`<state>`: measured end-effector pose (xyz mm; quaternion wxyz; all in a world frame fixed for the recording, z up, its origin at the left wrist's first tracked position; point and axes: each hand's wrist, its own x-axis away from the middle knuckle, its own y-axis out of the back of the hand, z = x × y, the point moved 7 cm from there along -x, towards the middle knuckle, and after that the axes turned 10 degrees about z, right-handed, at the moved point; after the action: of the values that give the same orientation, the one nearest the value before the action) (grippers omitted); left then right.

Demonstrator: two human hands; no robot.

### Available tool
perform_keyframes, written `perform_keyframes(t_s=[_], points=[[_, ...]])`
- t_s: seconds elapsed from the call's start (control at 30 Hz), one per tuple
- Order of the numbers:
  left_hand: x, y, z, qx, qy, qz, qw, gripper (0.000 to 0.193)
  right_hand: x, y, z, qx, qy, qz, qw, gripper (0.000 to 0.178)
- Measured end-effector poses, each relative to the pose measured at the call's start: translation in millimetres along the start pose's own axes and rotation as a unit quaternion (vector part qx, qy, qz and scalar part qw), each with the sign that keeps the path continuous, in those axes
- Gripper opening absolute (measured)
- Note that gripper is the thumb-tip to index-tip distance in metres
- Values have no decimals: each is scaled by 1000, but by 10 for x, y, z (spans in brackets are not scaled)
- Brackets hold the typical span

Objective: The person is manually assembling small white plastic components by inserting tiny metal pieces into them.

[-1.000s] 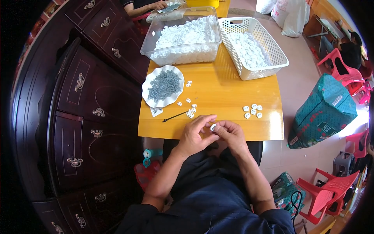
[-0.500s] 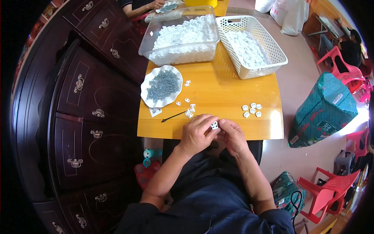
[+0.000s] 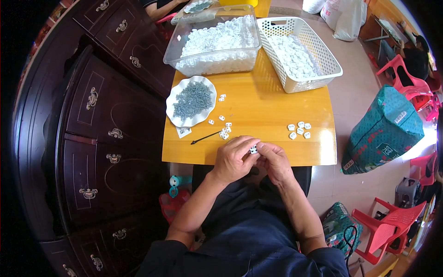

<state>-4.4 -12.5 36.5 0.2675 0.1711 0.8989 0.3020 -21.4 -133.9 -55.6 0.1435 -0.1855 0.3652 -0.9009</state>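
Observation:
Near the table's front edge my left hand (image 3: pixel 233 157) pinches a small white plastic piece with dark holes (image 3: pixel 253 149). My right hand (image 3: pixel 275 162) meets it there, thumb and fingers closed on the same piece from the right. The fingers hide most of it. Just beyond my left hand lies a little cluster of similar white pieces (image 3: pixel 224 133), with a few more scattered toward the plate. A thin black tool (image 3: pixel 206 138) rests beside the cluster. Farther right, several rounded white pieces (image 3: pixel 300 131) sit in a loose group.
A scalloped white plate (image 3: pixel 210 111) holds many small grey parts. Behind it stand a clear plastic bin (image 3: pixel 212 68) and a perforated white basket (image 3: pixel 302 85), both full of white pieces. A dark drawer cabinet (image 3: pixel 92 124) flanks the left; a teal bag (image 3: pixel 383 134) stands right.
My right thumb has moved left and over the small white piece, covering more of it. At the far table, the other person's hand has drawn back from the plate there.

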Motion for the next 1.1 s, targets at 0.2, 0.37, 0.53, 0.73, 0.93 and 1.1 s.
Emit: perform_keyframes(t_s=[0.2, 0.37, 0.53, 0.73, 0.93, 1.1], points=[[-10, 3, 7, -12, 0, 6, 1000, 31, -10, 19, -8, 12, 10, -8, 1000, 23], [-18, -5, 26, -13, 0, 16, 1000, 29, -19, 55, -28, 29, 16, -12, 999, 24], [8, -12, 84, -6, 12, 50, 999, 33, 1, 34, -21, 44, 17, -23, 999, 25], [-3, -22, 108, 6, 13, 60, 998, 32, -6, 40, -22, 45, 22, -19, 999, 26], [11, -27, 117, 4, 23, 72, 997, 36, -3, 12, -10, 47, 25, -21, 998, 26], [13, -27, 120, 5, 24, 69, 997, 35, -5, 37, -33, 51, 30, -23, 998, 25]])
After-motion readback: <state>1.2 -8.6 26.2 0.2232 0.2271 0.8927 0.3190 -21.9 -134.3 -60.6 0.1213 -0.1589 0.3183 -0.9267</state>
